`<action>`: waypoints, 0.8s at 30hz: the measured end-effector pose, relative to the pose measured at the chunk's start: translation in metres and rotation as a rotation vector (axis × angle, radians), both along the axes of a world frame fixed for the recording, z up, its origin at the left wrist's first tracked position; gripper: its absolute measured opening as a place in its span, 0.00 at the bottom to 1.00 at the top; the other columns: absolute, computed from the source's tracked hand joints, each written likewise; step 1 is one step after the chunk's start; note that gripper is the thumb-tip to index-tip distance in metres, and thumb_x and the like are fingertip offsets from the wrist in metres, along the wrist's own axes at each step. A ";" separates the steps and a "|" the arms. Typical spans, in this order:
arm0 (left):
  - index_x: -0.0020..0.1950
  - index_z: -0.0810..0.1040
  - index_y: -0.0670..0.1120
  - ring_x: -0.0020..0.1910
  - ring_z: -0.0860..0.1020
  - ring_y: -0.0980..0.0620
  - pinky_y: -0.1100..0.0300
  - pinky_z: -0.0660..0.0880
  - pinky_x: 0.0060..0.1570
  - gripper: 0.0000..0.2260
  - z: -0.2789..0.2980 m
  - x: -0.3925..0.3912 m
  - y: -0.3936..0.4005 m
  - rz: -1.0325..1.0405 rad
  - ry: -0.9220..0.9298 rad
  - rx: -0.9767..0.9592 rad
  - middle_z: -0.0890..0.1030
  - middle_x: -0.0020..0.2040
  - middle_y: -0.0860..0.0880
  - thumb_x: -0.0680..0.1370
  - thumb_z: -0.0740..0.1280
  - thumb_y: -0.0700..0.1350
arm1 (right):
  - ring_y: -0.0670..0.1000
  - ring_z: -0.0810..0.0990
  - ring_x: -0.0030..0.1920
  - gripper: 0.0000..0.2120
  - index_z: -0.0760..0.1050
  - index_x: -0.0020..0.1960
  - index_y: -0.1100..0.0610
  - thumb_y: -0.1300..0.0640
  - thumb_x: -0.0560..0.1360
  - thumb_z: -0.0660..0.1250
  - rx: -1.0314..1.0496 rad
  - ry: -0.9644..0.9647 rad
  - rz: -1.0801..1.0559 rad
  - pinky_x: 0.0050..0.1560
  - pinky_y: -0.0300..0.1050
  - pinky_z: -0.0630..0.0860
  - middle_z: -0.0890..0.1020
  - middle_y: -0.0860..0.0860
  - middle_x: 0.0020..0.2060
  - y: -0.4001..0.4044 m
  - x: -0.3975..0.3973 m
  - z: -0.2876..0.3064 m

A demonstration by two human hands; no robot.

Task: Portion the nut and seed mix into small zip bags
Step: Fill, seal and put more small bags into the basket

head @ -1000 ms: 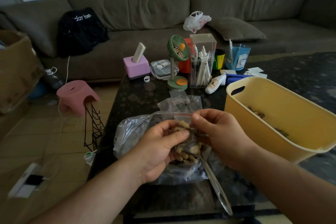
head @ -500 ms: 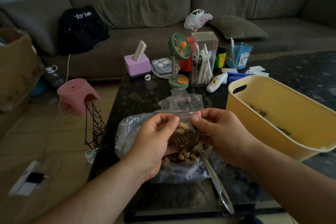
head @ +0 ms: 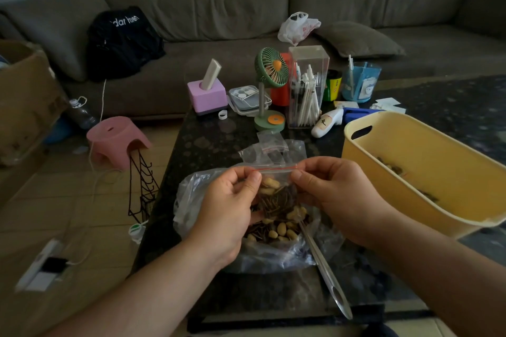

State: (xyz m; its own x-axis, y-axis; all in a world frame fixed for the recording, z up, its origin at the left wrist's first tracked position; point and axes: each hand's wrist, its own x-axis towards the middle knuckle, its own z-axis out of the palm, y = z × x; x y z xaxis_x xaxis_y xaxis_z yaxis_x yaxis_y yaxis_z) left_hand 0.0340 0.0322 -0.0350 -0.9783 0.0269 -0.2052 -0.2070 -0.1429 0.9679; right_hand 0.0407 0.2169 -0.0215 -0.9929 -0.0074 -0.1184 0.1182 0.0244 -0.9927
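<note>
A small zip bag (head: pixel 276 186) of peanuts and dark seeds hangs above the large clear bag (head: pixel 208 200) of mix on the dark tabletop (head: pixel 213 142). The left hand (head: pixel 227 213) pinches its red-striped top at nine o'clock, the right hand (head: pixel 336 197) at three. A metal spoon (head: pixel 325 273) (handle toward five o'clock) lies in the mix. The yellow basket (head: pixel 438 172) sits at three o'clock.

A green desk fan (head: pixel 271 68) stands on the dark bench (head: pixel 213 142) beside a clear pen box (head: pixel 308 87) and a purple tissue box (head: pixel 207 96). Behind, a black bag (head: pixel 123 41) lies on the grey sofa (head: pixel 219 5); a pink stool (head: pixel 116 141) sits on the floor.
</note>
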 end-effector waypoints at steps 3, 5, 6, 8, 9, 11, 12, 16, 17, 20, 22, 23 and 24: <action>0.58 0.82 0.47 0.52 0.87 0.52 0.47 0.84 0.53 0.07 -0.001 0.000 0.000 0.002 -0.002 -0.016 0.89 0.50 0.49 0.86 0.64 0.44 | 0.55 0.87 0.45 0.04 0.84 0.50 0.60 0.60 0.79 0.71 0.036 0.033 -0.022 0.48 0.46 0.86 0.87 0.58 0.43 0.000 -0.001 -0.002; 0.59 0.82 0.48 0.53 0.87 0.52 0.47 0.84 0.53 0.08 -0.002 0.000 0.000 -0.001 -0.001 -0.030 0.89 0.50 0.50 0.87 0.63 0.44 | 0.53 0.86 0.43 0.04 0.85 0.50 0.60 0.60 0.79 0.71 0.047 0.039 -0.025 0.47 0.45 0.85 0.87 0.58 0.43 0.001 -0.001 -0.004; 0.59 0.83 0.47 0.52 0.87 0.53 0.48 0.84 0.53 0.09 -0.002 0.001 0.000 -0.004 0.003 -0.037 0.89 0.50 0.50 0.87 0.63 0.44 | 0.52 0.86 0.42 0.04 0.85 0.50 0.60 0.60 0.79 0.71 0.053 0.041 -0.026 0.46 0.44 0.85 0.87 0.57 0.42 0.001 -0.001 -0.004; 0.58 0.83 0.47 0.51 0.87 0.53 0.49 0.84 0.52 0.09 -0.001 0.001 0.001 -0.007 -0.001 -0.031 0.89 0.50 0.50 0.87 0.62 0.44 | 0.51 0.85 0.40 0.04 0.85 0.49 0.60 0.60 0.79 0.71 0.059 0.040 -0.028 0.44 0.42 0.83 0.87 0.56 0.40 0.002 -0.002 -0.005; 0.57 0.83 0.46 0.51 0.87 0.52 0.49 0.84 0.52 0.09 0.000 0.001 0.001 -0.009 -0.012 -0.018 0.89 0.50 0.49 0.87 0.62 0.43 | 0.50 0.85 0.39 0.04 0.85 0.48 0.60 0.60 0.79 0.72 0.059 0.038 -0.028 0.44 0.41 0.82 0.87 0.56 0.39 0.002 -0.003 -0.006; 0.57 0.83 0.45 0.51 0.87 0.51 0.50 0.85 0.50 0.10 0.000 -0.001 0.000 -0.014 -0.038 -0.010 0.89 0.49 0.48 0.87 0.62 0.43 | 0.50 0.85 0.39 0.04 0.85 0.48 0.59 0.59 0.79 0.72 0.081 0.044 -0.031 0.43 0.40 0.82 0.87 0.56 0.39 0.002 -0.004 -0.008; 0.57 0.83 0.44 0.50 0.88 0.51 0.51 0.85 0.49 0.10 0.000 -0.002 0.000 -0.015 -0.047 -0.014 0.89 0.49 0.48 0.87 0.62 0.43 | 0.51 0.85 0.39 0.04 0.85 0.47 0.59 0.59 0.79 0.73 0.099 0.049 -0.034 0.43 0.41 0.82 0.87 0.56 0.39 0.002 -0.004 -0.009; 0.58 0.82 0.43 0.48 0.87 0.52 0.55 0.86 0.44 0.10 0.000 -0.003 -0.001 -0.011 -0.072 -0.034 0.89 0.48 0.47 0.87 0.61 0.42 | 0.51 0.84 0.38 0.04 0.85 0.46 0.57 0.58 0.78 0.73 0.148 0.066 -0.038 0.43 0.42 0.83 0.87 0.56 0.39 0.000 -0.005 -0.009; 0.58 0.82 0.43 0.49 0.87 0.51 0.53 0.86 0.46 0.10 0.000 -0.004 0.000 -0.013 -0.079 -0.044 0.89 0.48 0.48 0.88 0.61 0.42 | 0.51 0.84 0.38 0.04 0.84 0.46 0.57 0.58 0.79 0.73 0.166 0.071 -0.035 0.44 0.42 0.83 0.86 0.56 0.38 0.000 -0.005 -0.010; 0.57 0.82 0.44 0.49 0.87 0.51 0.46 0.85 0.54 0.11 0.001 -0.005 0.001 -0.021 -0.093 -0.070 0.89 0.48 0.49 0.88 0.60 0.42 | 0.56 0.84 0.40 0.05 0.84 0.47 0.58 0.57 0.79 0.72 0.180 0.079 -0.015 0.48 0.51 0.85 0.86 0.58 0.39 -0.002 -0.005 -0.009; 0.57 0.83 0.44 0.48 0.87 0.53 0.45 0.84 0.56 0.11 0.001 -0.005 0.001 -0.017 -0.090 -0.071 0.89 0.47 0.49 0.88 0.61 0.42 | 0.58 0.84 0.42 0.05 0.83 0.48 0.59 0.58 0.80 0.71 0.150 0.068 -0.012 0.52 0.58 0.85 0.85 0.61 0.41 -0.004 -0.004 -0.008; 0.57 0.83 0.45 0.47 0.87 0.53 0.45 0.84 0.56 0.10 0.001 -0.005 0.000 -0.014 -0.087 -0.072 0.89 0.47 0.50 0.88 0.61 0.42 | 0.57 0.84 0.42 0.05 0.83 0.48 0.59 0.58 0.80 0.71 0.131 0.061 -0.012 0.53 0.59 0.85 0.85 0.61 0.42 -0.005 -0.004 -0.008; 0.57 0.83 0.45 0.47 0.87 0.54 0.46 0.84 0.55 0.10 0.001 -0.005 -0.001 -0.011 -0.083 -0.073 0.89 0.47 0.50 0.88 0.61 0.42 | 0.56 0.84 0.42 0.05 0.83 0.48 0.60 0.59 0.80 0.71 0.114 0.057 -0.009 0.53 0.60 0.85 0.85 0.62 0.42 -0.005 -0.004 -0.007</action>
State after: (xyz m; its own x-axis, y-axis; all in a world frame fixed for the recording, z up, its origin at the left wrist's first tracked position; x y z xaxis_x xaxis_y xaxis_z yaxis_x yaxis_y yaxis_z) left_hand 0.0289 0.0313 -0.0336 -0.9576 0.0199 -0.2873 -0.2880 -0.0695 0.9551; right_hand 0.0370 0.2119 -0.0286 -0.9980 0.0122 -0.0616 0.0627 0.1362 -0.9887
